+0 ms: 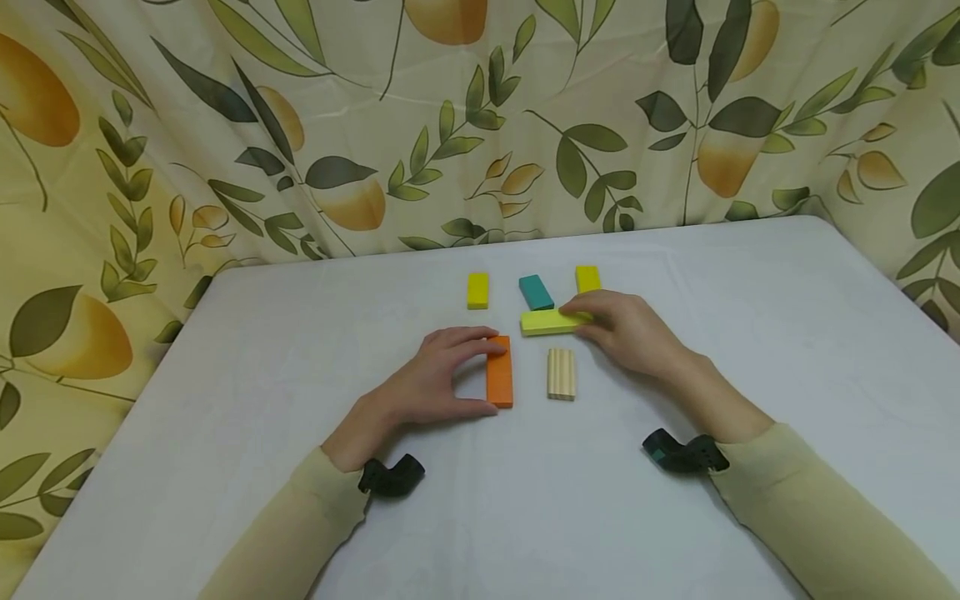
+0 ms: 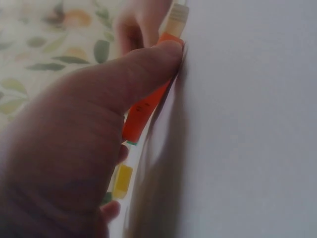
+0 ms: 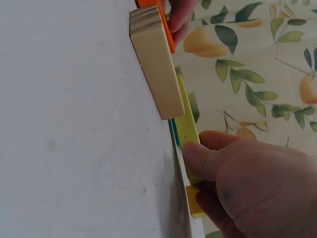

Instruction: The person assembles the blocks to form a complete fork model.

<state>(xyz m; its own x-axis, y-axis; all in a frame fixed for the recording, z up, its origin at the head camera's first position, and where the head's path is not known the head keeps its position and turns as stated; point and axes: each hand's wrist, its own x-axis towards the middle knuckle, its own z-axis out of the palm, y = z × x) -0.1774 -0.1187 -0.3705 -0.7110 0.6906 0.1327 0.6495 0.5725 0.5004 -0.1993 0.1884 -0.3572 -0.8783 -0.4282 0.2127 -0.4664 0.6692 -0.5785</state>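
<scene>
My left hand (image 1: 429, 379) holds an orange wooden block (image 1: 500, 382) lengthwise, thumb at its near end and fingers at its far end. In the left wrist view the thumb presses on the orange block's end (image 2: 143, 115). My right hand (image 1: 637, 340) pinches the right end of a long yellow-green block (image 1: 542, 323), which lies crosswise. Between the hands stands a plain wood block with a ridged top (image 1: 561, 372); in the right wrist view this plain block (image 3: 157, 69) is nearest the camera, with the yellow-green block (image 3: 185, 124) behind it.
Behind the yellow-green block lie a teal block (image 1: 536, 292) and two yellow blocks, one on the left (image 1: 477, 291) and one on the right (image 1: 588, 277). A white cloth covers the table (image 1: 187, 450). A fruit-patterned curtain (image 1: 450, 125) hangs along the back edge.
</scene>
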